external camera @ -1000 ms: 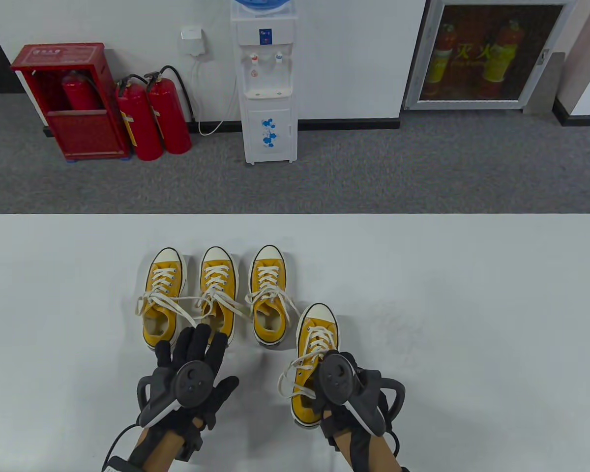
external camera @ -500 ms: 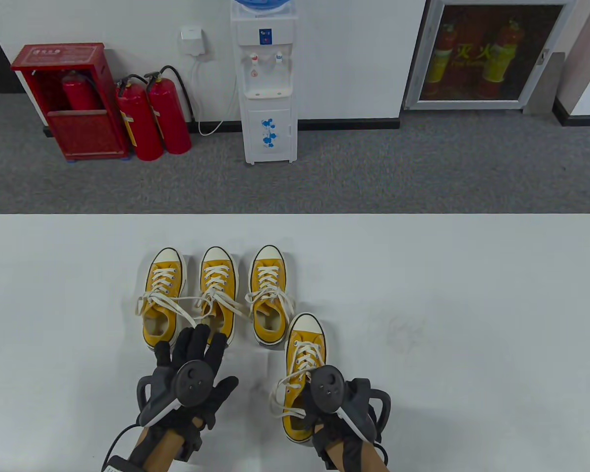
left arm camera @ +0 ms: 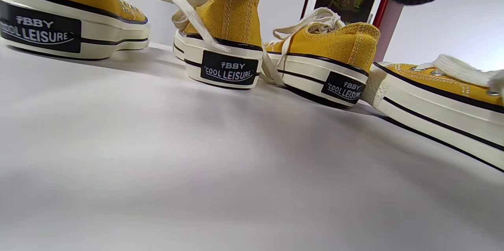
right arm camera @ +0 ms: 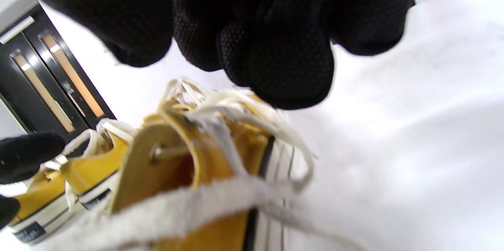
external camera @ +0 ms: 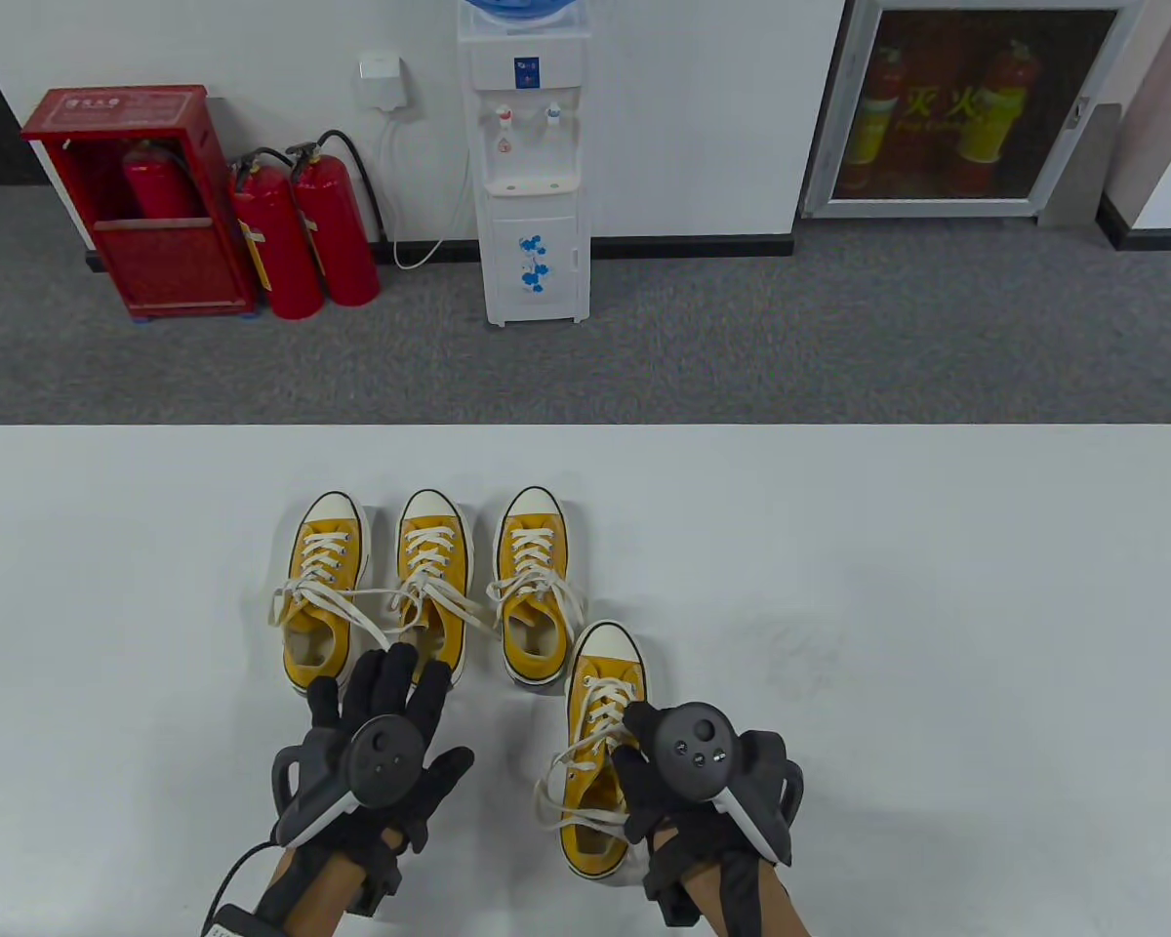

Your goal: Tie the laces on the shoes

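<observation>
Four yellow canvas sneakers with white laces stand on the white table. Three stand in a row, left, middle and right. The fourth sneaker stands nearer me, its laces loose. My right hand is over this shoe's right side. In the right wrist view its curled fingertips hang just above the shoe's collar with nothing between them. My left hand lies flat on the table with fingers spread, behind the middle shoe's heel.
The row's loose laces trail across each other and onto the table near my left hand. The fourth shoe's toe sits close to the right shoe's heel. Bare table stretches to the left and right of the shoes.
My right hand slid the fourth sneaker left and toward me, then shifted right and turned off the shoe, which has stayed put. My left hand has not moved.
</observation>
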`<move>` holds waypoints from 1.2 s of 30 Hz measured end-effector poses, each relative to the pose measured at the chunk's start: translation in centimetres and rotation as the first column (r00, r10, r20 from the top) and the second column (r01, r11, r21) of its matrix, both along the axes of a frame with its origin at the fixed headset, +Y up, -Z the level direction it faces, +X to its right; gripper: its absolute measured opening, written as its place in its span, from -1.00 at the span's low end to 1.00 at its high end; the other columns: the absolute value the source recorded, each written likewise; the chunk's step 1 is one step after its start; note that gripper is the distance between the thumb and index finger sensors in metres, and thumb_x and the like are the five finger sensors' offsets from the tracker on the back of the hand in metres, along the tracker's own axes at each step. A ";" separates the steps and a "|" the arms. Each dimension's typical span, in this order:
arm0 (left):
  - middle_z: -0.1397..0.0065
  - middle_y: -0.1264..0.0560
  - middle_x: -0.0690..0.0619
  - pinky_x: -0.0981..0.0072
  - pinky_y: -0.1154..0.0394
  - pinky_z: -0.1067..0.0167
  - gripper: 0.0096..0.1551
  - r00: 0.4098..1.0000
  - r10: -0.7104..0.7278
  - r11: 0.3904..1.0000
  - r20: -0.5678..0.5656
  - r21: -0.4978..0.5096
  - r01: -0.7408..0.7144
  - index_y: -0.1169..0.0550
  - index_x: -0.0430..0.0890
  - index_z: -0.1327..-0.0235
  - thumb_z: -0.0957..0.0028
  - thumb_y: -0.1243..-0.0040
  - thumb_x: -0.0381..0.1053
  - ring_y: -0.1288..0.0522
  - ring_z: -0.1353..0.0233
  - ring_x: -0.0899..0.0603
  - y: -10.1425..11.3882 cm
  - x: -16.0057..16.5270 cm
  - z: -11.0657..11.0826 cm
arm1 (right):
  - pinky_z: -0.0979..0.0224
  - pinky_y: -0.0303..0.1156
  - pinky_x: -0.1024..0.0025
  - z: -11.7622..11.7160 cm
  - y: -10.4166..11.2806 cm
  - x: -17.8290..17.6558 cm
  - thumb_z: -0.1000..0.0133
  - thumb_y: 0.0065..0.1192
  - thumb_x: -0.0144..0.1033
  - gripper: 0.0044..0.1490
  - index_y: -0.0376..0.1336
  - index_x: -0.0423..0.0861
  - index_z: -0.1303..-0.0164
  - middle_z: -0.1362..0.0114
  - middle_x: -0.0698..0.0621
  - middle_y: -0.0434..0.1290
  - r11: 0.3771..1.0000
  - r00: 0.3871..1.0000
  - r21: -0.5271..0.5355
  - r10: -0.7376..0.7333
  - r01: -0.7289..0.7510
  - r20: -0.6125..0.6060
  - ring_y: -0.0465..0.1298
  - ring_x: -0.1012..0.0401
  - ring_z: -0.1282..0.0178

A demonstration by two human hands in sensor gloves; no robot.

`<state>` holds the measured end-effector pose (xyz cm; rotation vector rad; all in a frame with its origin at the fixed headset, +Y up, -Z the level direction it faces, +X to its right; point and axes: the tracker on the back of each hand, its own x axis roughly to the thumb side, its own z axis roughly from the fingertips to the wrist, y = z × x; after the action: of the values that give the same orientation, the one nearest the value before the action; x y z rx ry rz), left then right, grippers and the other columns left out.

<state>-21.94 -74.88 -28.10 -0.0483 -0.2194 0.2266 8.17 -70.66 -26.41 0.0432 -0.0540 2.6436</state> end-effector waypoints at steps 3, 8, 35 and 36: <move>-0.80 0.22 -0.08 -0.66 0.38 -0.40 0.06 1.000 0.000 1.000 0.002 0.000 0.000 0.03 0.13 -0.67 0.03 -0.03 0.46 0.23 -0.77 -0.42 0.0 0.0 0.0 | -0.37 0.39 -0.11 -0.3 0.5 0.0 0.01 0.37 -0.11 -0.39 0.45 -0.01 -0.27 -0.40 -0.06 0.44 1.000 1.000 0.011 0.015 -0.015 0.006 0.62 0.06 -0.14; -0.80 0.23 -0.08 -0.66 0.38 -0.40 0.06 1.000 -0.001 1.000 0.004 0.000 0.001 0.03 0.13 -0.67 0.03 -0.03 0.46 0.23 -0.77 -0.42 -0.1 0.1 0.0 | -0.39 0.35 -0.12 -1.9 0.4 -0.8 0.04 0.45 -0.13 -0.37 0.45 0.00 -0.27 -0.42 -0.07 0.40 0.999 0.999 -0.024 0.037 -0.037 -0.016 0.58 0.07 -0.15; -0.80 0.23 -0.08 -0.66 0.38 -0.40 0.06 1.000 -0.001 1.000 0.002 -0.002 0.001 0.03 0.13 -0.67 0.03 -0.03 0.46 0.23 -0.77 -0.42 -0.1 0.0 0.0 | -0.20 0.41 0.03 -3.4 4.5 -2.6 0.08 0.42 -0.21 -0.48 0.48 -0.08 -0.07 -0.40 -0.06 0.36 0.997 0.995 -0.050 0.048 -0.052 -0.088 0.55 0.16 0.02; -0.80 0.22 -0.08 -0.66 0.38 -0.41 0.06 1.000 -0.001 1.000 0.002 -0.002 0.001 0.03 0.13 -0.67 0.03 -0.03 0.46 0.23 -0.77 -0.42 -0.1 0.0 0.0 | -0.17 0.43 0.05 -3.3 4.9 -2.3 0.08 0.41 -0.21 -0.48 0.47 -0.08 -0.07 -0.39 -0.06 0.37 0.998 0.996 -0.047 0.034 -0.038 -0.087 0.56 0.18 0.07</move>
<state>-21.94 -74.96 -28.06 -0.0505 -0.2213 0.2255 5.84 -65.79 -29.69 0.1434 0.0403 2.6747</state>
